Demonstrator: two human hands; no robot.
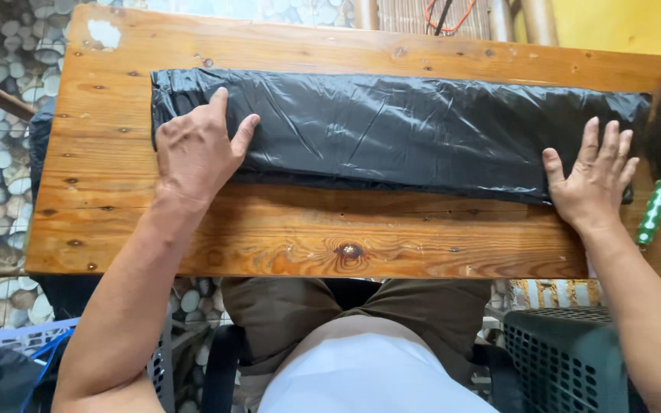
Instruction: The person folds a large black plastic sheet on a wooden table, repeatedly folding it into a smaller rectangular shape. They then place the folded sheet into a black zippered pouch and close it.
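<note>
Both the left hand (pixel 196 149) and right hand (pixel 592 180) lie flat, fingers spread, pressing the folded black plastic bag (pixel 407 130) on the wooden table (pixel 269 229).

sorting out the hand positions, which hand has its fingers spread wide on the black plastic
The right hand, at the end of the black plastic bag near the green handle. The left hand keeps its fingers together, only the thumb apart.

Hands: two, left (pixel 196 149) and right (pixel 592 182)
Black plastic bags: one (pixel 407 134), folded into a long strip
Wooden tables: one (pixel 284 229)
Green spotted handles: one (pixel 656 212)
Dark green crates: one (pixel 568 356)
Pale blue baskets: one (pixel 9 340)
Orange cords: one (pixel 453 19)
</note>
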